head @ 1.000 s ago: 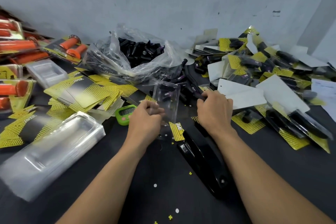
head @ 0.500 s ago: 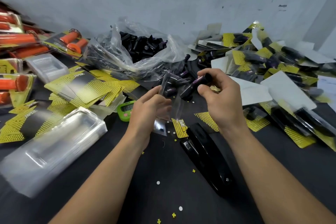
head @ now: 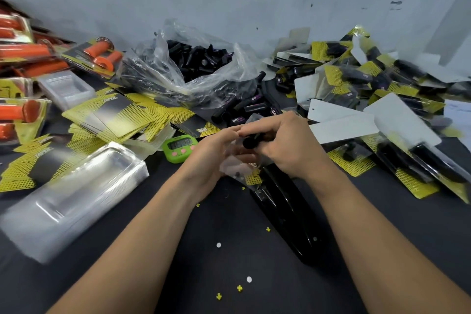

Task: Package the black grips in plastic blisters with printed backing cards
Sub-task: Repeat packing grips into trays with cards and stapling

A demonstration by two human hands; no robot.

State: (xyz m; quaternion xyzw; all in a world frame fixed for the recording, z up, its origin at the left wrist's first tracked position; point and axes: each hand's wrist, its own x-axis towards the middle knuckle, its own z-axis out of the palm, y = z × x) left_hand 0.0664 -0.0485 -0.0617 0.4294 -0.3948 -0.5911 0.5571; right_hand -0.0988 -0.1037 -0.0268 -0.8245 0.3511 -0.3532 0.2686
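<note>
My left hand (head: 212, 153) cradles a clear plastic blister (head: 235, 164) just above the dark table. My right hand (head: 283, 143) grips a black grip (head: 251, 141) and presses its end into the blister; the hands touch. More loose black grips (head: 239, 109) lie just behind, spilling from a clear plastic bag of grips (head: 198, 61). A fanned stack of yellow-and-black backing cards (head: 119, 115) lies to the left. A stack of empty blisters (head: 74, 194) sits at the near left.
A black stapler (head: 288, 211) lies under my right wrist. A green digital timer (head: 179, 146) sits left of my hands. Finished black packs (head: 382, 99) are piled at the right, orange-grip packs (head: 23, 58) at the far left. Punched paper bits dot the table front.
My right hand carried a black grip from the loose pile down to the blister in my left hand. Both hands dropped lower and came together.
</note>
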